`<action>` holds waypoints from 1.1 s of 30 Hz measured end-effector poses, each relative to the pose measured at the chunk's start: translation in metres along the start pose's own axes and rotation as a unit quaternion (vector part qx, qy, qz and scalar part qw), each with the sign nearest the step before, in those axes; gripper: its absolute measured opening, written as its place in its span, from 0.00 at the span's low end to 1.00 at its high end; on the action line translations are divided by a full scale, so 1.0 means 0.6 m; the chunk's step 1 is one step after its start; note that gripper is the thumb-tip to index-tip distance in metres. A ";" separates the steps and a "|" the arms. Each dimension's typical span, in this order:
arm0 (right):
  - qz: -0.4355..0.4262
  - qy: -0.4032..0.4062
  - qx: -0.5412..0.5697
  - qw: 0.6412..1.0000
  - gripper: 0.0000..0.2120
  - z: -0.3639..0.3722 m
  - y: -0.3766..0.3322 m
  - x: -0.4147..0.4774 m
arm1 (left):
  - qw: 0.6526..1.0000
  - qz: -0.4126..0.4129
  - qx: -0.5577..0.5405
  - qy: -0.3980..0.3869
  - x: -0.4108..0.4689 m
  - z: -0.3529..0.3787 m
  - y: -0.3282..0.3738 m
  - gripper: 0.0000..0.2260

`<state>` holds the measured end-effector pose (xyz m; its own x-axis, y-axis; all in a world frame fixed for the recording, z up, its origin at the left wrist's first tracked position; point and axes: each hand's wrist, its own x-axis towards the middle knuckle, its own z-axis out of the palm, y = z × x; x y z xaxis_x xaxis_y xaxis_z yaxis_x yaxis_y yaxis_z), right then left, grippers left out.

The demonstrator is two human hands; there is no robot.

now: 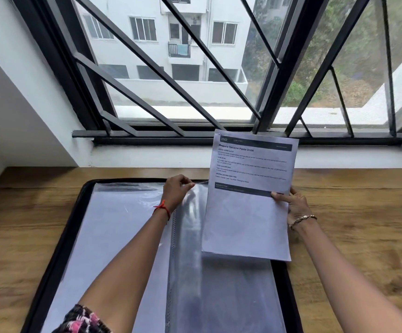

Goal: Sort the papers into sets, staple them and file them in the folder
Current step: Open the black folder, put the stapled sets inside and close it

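Holding, R hand [293, 207]: we see it clamped on the printed paper [248, 217] at the paper's right edge, thumb across the front, fingers behind.
Paper: lifted off the tabletop [363, 236], tilted up w/ the print facing us; heading reads "Prepare Sesame Paste Drink". Lower edge hangs over the folder's right half, top edge shows in front of the window frame [195, 140]. We can't tell if it's one sheet or several.
L hand [177, 191]: thumb & fingertips pinched together on the top edge of a clear sleeve [195, 217], close to the folder's far edge, near the spine.
Folder [59, 248]: black-rimmed, lying open & flat on the tabletop, far edge just short of the tabletop's far edge, near end running out of view. Left page has a white sheet under plastic; right page looks grey & glossy.
Wrists: red thread [162, 209] on L, beaded bracelet [302, 219] on R.
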<state>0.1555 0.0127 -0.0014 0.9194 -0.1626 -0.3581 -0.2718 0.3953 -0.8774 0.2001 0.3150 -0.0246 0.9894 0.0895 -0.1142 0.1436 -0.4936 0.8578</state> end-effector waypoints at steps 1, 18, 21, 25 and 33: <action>0.000 0.000 0.001 1.000 0.45 0.000 -0.001 0.000 | 1.000 -0.010 -0.009 -0.006 0.001 0.000 0.000 0.05; -0.015 -0.003 0.031 0.999 0.41 -0.012 -0.006 0.016 | 1.000 0.024 0.000 -0.004 -0.003 -0.007 0.009 0.13; -0.014 -0.005 0.029 0.999 0.42 -0.010 -0.007 0.017 | 0.996 0.081 0.037 -0.003 -0.012 -0.004 0.004 0.12; -0.009 -0.009 0.028 1.000 0.43 -0.009 -0.007 0.013 | 0.985 0.131 0.114 0.002 -0.019 0.002 -0.009 0.07; -0.015 -0.007 0.028 0.999 0.42 -0.010 -0.013 0.010 | 0.974 0.147 0.169 0.024 -0.019 0.012 -0.008 0.03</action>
<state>0.1612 0.0033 0.0012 0.9309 -0.1622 -0.3272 -0.2282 0.4411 -0.8680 0.1885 0.3104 -0.0312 0.9879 -0.0622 0.1418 -0.1389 -0.7605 0.6343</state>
